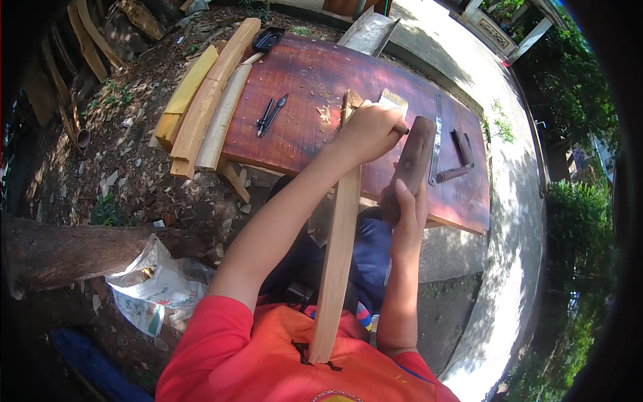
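A long pale wooden strip [340,258] runs from the table top toward my chest, its near end against my shirt. At its far end, my left hand [375,132] is closed over a dark-handled tool [402,128]; only the handle's end shows, and the working end is hidden. My right hand [407,211] grips a thick, dark brown wooden mallet [416,153], tilted up close to the right of the left fist. Pale shavings [325,115] lie left of the strip's far end. Just beyond my left hand is a flat brush [394,100] with light bristles.
Dividers [272,115] lie on the left of the reddish table [301,74]. A metal ruler [437,134] and a dark folded tool [462,157] are at right. Several timber lengths [216,87] lean along the left edge near a black tool [268,39]. A white sack [155,285] stands low left.
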Available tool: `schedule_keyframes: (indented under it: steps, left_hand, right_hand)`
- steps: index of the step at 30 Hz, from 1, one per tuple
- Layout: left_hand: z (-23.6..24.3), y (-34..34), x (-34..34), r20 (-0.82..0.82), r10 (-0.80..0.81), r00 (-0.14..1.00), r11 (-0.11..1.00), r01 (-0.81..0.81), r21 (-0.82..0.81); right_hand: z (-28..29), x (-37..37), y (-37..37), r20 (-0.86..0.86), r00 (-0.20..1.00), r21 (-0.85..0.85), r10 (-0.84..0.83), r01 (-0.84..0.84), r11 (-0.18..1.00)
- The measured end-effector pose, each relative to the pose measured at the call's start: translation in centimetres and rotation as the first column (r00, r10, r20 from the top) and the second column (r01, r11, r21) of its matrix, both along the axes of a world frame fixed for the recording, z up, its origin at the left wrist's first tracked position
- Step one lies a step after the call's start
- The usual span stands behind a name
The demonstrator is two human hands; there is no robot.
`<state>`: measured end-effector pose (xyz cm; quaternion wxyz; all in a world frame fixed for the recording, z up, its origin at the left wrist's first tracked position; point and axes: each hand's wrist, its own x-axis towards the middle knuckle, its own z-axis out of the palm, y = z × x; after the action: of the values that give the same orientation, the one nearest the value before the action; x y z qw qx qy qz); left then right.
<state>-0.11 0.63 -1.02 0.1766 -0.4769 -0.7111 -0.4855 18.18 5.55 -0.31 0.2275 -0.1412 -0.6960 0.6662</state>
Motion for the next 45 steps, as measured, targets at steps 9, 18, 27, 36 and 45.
schedule_keyframes:
  steps: [9, 18, 27, 36, 45]
  left_hand:
    - [0.0, -0.7, 0.4, 0.017, 0.019, 1.000, 1.000, -0.019, -0.012]
    - [-0.2, -0.6, 0.2, 0.042, -0.007, 0.999, 1.000, 0.007, 0.013]
    - [-0.2, -0.7, 0.0, 0.034, 0.014, 0.999, 1.000, -0.013, -0.018]
    - [-0.6, -0.7, -0.1, -0.018, 0.024, 1.000, 1.000, -0.024, -0.018]
    - [-0.6, -0.5, 0.0, 0.000, 0.016, 1.000, 1.000, -0.016, 0.002]
  right_hand:
    - [-1.2, 0.9, -0.9, -0.071, 0.996, 0.122, -0.060, 0.068, 0.990]
    - [-3.0, 0.9, -1.1, -0.027, 0.999, 0.289, -0.022, 0.029, 0.957]
    - [-3.3, 0.8, -1.7, -0.059, 0.997, 0.218, -0.048, 0.060, 0.974]
    - [-3.4, 0.5, -1.5, -0.057, 0.998, 0.360, 0.002, 0.019, 0.933]
    - [-2.7, 0.8, -2.0, -0.107, 0.993, 0.125, -0.054, 0.067, 0.990]
